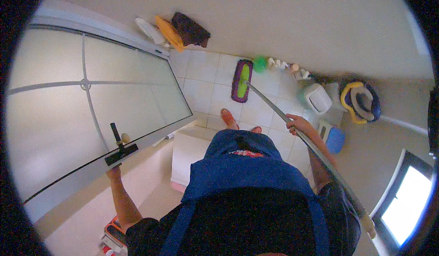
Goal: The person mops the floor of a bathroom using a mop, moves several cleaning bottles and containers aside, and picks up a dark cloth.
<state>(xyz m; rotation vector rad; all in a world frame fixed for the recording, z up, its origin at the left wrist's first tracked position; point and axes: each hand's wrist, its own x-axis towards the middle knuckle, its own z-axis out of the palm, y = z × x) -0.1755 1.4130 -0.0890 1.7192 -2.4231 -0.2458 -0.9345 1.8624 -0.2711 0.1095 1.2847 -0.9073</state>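
Note:
My right hand (pixel 299 124) grips the long grey pole (pixel 274 106) of a flat mop, whose upper end slants back past my right arm. The mop's purple fringed head (pixel 235 81), with a lime-green plate on top, rests on the tiled floor ahead of my feet. My left hand (pixel 114 172) is at the edge of a frosted-glass door (pixel 137 94), close beside its black lever handle (pixel 121 154); its fingers are hidden behind the frame, so their grip cannot be made out. A small pale round object (pixel 125 138) is beside the lever.
White, orange and dark brown cloths (pixel 190 29) hang at the wall. Along its foot stand a green container (pixel 260 64), several small bottles (pixel 283 65) and a white bin (pixel 318 99). Right are stacked toilet seats (pixel 362 101), a blue item (pixel 335 140) and a window (pixel 406 204). A white box-like unit (pixel 188 153) is left of my legs.

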